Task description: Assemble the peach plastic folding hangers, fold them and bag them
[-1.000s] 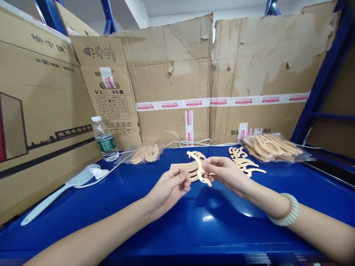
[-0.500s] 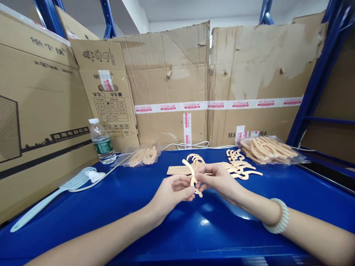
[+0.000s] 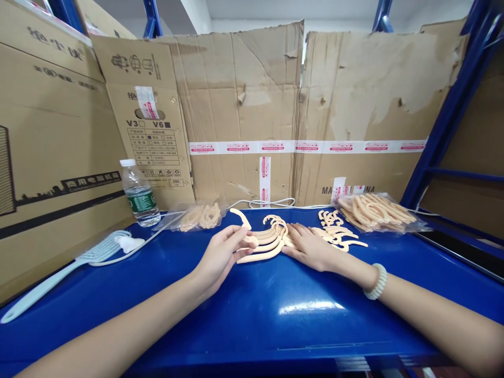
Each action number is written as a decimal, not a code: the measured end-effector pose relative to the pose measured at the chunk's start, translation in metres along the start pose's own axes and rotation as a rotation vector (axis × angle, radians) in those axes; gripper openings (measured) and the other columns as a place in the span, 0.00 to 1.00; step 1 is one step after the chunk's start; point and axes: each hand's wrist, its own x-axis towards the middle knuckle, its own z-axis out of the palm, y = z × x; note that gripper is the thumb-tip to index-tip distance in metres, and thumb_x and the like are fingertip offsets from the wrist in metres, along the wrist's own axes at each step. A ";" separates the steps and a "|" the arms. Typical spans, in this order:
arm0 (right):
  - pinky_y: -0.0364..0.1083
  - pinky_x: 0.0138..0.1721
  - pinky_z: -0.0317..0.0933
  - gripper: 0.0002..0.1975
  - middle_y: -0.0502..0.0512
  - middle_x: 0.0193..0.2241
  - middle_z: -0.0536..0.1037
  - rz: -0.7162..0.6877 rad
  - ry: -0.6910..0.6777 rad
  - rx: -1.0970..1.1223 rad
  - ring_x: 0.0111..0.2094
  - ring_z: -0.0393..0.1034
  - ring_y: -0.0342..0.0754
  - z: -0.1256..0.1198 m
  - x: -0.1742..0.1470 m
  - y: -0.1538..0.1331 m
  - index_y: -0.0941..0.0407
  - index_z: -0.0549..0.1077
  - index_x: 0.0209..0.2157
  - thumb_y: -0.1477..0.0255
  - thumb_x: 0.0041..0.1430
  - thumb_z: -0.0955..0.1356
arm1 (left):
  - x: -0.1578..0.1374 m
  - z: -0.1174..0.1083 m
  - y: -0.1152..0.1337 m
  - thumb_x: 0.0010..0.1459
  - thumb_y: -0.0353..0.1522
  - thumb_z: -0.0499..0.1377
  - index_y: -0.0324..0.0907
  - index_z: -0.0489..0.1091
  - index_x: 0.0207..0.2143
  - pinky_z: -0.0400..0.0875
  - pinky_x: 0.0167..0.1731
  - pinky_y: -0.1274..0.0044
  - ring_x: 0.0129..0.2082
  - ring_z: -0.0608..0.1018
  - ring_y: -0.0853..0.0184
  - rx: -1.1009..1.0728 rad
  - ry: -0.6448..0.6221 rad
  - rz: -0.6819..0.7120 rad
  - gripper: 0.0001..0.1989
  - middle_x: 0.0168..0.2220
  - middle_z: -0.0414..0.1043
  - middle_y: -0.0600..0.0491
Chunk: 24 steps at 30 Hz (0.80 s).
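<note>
A pale curved piece point(image 3: 241, 216) is held above the surface point(image 3: 220, 325), left of its middle and nearer its back edge. It is pinched between the thumb and fingers of the left hand point(image 3: 220, 257), closed on the piece near its lower end, presumably so that the slender arm is left free. Its long axis is slanted, the free tip being directed toward the back left corner.

Beside it, a row of similar pieces point(image 3: 260, 258) is laid with long arms roughly parallel to the front edge and curled ends at the right, apparently nested to keep one orientation. These are partly covered by the right hand point(image 3: 311, 247), its fingers extended and closed on nothing visible, perhaps to steady or align them; what lies beneath the palm cannot be told.

Farther right, a looser group point(image 3: 343, 231) is set before a filled plastic bag point(image 3: 378, 212), near the back edge.
</note>
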 end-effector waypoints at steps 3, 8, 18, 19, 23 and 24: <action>0.65 0.60 0.45 0.35 0.77 0.62 0.56 0.085 -0.089 -0.074 0.62 0.50 0.67 0.010 0.004 -0.005 0.69 0.56 0.61 0.54 0.66 0.52 | 0.004 -0.003 0.000 0.52 0.35 0.65 0.37 0.71 0.31 0.72 0.35 0.79 0.30 0.77 0.70 -0.023 0.038 -0.008 0.11 0.28 0.75 0.50; 0.64 0.60 0.43 0.34 0.74 0.62 0.57 0.152 -0.091 -0.054 0.62 0.50 0.66 0.013 0.022 -0.001 0.67 0.58 0.61 0.55 0.66 0.53 | 0.009 -0.008 -0.002 0.54 0.31 0.64 0.36 0.70 0.31 0.73 0.33 0.81 0.28 0.78 0.71 -0.065 0.113 -0.026 0.07 0.27 0.75 0.50; 0.56 0.57 0.52 0.30 0.72 0.57 0.63 0.129 0.098 0.037 0.58 0.57 0.61 0.014 0.042 0.018 0.65 0.63 0.56 0.58 0.61 0.62 | 0.010 -0.008 0.001 0.59 0.26 0.60 0.34 0.71 0.33 0.75 0.33 0.82 0.29 0.80 0.69 -0.061 0.194 -0.061 0.02 0.30 0.78 0.45; 0.53 0.55 0.55 0.26 0.70 0.54 0.66 0.121 0.134 0.045 0.55 0.61 0.59 0.013 0.038 0.019 0.64 0.66 0.53 0.60 0.59 0.65 | 0.011 -0.008 0.001 0.59 0.26 0.59 0.34 0.71 0.33 0.76 0.33 0.82 0.30 0.80 0.69 -0.059 0.200 -0.063 0.02 0.31 0.78 0.45; 0.50 0.45 0.61 0.06 0.61 0.40 0.72 0.098 0.232 0.067 0.43 0.67 0.54 0.013 0.019 0.021 0.58 0.72 0.35 0.71 0.56 0.67 | 0.012 -0.011 -0.003 0.55 0.22 0.62 0.33 0.71 0.31 0.75 0.36 0.83 0.31 0.80 0.70 -0.064 0.131 -0.040 0.02 0.30 0.78 0.46; 0.50 0.44 0.61 0.03 0.59 0.38 0.72 0.086 0.245 0.076 0.41 0.67 0.53 0.013 0.016 0.022 0.57 0.72 0.33 0.73 0.57 0.67 | 0.012 -0.012 -0.004 0.54 0.21 0.62 0.33 0.71 0.32 0.75 0.37 0.83 0.31 0.80 0.70 -0.072 0.115 -0.036 0.03 0.30 0.77 0.46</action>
